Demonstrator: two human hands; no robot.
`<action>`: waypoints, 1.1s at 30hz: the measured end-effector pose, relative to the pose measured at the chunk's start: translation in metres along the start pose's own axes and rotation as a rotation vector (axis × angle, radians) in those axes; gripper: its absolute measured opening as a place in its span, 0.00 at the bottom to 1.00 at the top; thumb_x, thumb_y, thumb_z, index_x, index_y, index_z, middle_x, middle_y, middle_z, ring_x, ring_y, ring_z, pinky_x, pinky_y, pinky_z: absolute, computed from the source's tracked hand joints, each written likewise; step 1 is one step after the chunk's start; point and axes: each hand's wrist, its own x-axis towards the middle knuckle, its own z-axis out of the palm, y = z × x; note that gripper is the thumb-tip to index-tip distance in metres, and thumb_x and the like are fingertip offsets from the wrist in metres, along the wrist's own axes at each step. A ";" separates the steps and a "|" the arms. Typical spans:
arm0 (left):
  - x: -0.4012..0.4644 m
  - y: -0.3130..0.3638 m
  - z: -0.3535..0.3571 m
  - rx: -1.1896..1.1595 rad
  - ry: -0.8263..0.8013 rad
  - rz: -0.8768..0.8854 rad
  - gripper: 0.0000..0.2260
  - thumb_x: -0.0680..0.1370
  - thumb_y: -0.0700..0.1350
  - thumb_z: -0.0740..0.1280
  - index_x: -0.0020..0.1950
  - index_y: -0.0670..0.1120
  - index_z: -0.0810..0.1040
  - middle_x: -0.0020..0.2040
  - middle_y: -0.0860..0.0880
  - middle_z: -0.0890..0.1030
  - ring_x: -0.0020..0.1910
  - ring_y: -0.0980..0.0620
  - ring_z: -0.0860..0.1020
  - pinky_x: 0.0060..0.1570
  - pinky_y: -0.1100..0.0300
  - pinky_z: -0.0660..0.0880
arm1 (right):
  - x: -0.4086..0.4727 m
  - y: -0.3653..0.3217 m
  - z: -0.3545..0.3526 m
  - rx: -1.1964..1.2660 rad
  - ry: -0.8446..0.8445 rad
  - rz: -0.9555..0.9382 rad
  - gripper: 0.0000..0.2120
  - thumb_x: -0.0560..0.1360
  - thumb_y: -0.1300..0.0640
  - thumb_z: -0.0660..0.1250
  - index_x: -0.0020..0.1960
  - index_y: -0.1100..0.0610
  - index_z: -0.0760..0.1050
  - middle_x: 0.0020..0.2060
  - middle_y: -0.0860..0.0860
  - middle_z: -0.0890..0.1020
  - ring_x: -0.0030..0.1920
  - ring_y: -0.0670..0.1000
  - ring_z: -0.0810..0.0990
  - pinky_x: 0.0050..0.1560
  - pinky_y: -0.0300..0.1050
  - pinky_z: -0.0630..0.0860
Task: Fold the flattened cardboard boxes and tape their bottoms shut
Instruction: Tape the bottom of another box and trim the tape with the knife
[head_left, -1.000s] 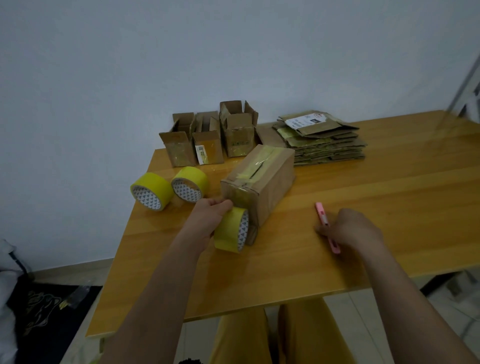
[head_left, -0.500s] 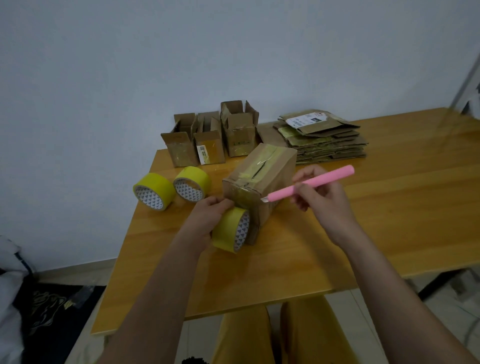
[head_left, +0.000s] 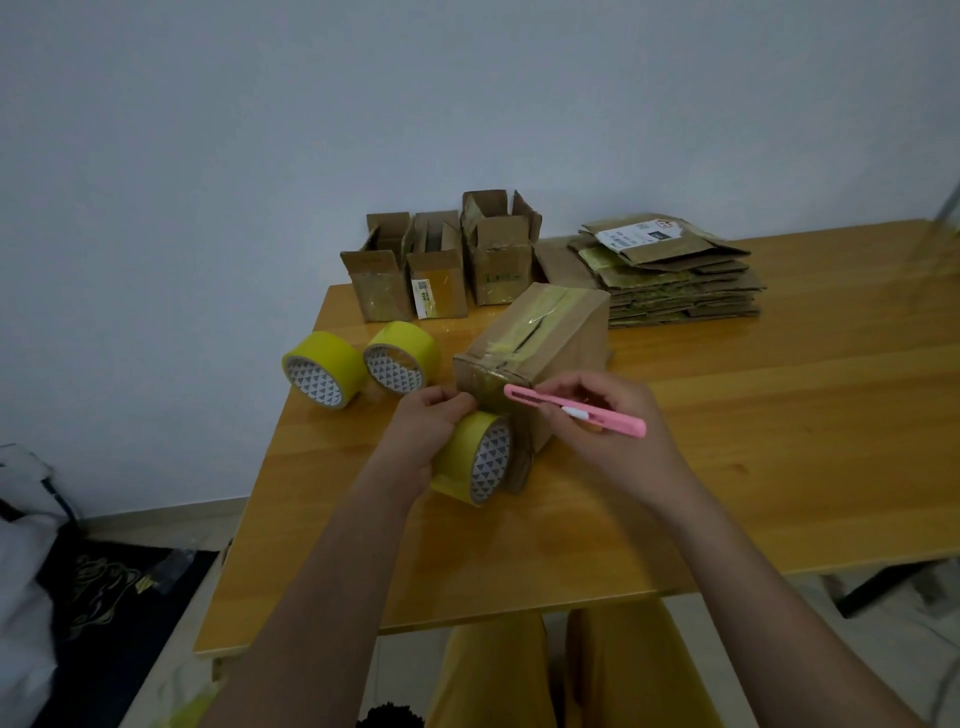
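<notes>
The cardboard box (head_left: 540, 364) lies on its side on the wooden table (head_left: 779, 415), with yellow tape along its upper face and over the near end. This near end is directly in front of the fingers of both hands.

The left hand (head_left: 423, 434) holds a yellow tape roll (head_left: 475, 457) which stands on its edge against the near end of the box. The fingers of this hand are curled over the top of the roll, and the fingertips touch the lower left corner of the box end. The roll is under the fingers and a little to their right.

The right hand (head_left: 605, 415) grips a pink cutter (head_left: 574, 410); its fingers are closed around the middle of the handle. The tip of the cutter points to the left and lies on the taped end of the box, just above the roll and just beside the left fingertips.

Beyond the left fingers, two more tape rolls (head_left: 358, 369) lie on the table. Farther behind stand three folded boxes (head_left: 441, 275), and to the right of them a stack of flattened boxes (head_left: 670, 275).
</notes>
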 end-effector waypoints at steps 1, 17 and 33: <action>0.001 0.000 0.000 0.004 0.004 0.003 0.05 0.77 0.42 0.70 0.40 0.45 0.80 0.44 0.43 0.82 0.46 0.44 0.80 0.51 0.49 0.78 | 0.001 0.001 0.001 -0.067 -0.015 -0.050 0.08 0.73 0.65 0.72 0.52 0.57 0.82 0.43 0.46 0.83 0.41 0.44 0.80 0.39 0.32 0.74; 0.000 0.004 0.001 0.067 0.000 0.043 0.05 0.76 0.42 0.71 0.46 0.41 0.82 0.47 0.40 0.82 0.49 0.43 0.80 0.52 0.48 0.78 | -0.005 0.014 -0.030 -0.093 -0.118 0.243 0.06 0.70 0.65 0.73 0.38 0.55 0.83 0.32 0.47 0.81 0.32 0.41 0.76 0.32 0.33 0.70; -0.008 0.004 -0.011 0.072 -0.268 -0.079 0.16 0.72 0.47 0.74 0.57 0.46 0.78 0.57 0.42 0.81 0.56 0.41 0.80 0.58 0.40 0.76 | 0.006 0.033 -0.017 -0.653 0.320 0.416 0.14 0.78 0.48 0.65 0.54 0.58 0.71 0.43 0.52 0.78 0.46 0.55 0.79 0.45 0.50 0.75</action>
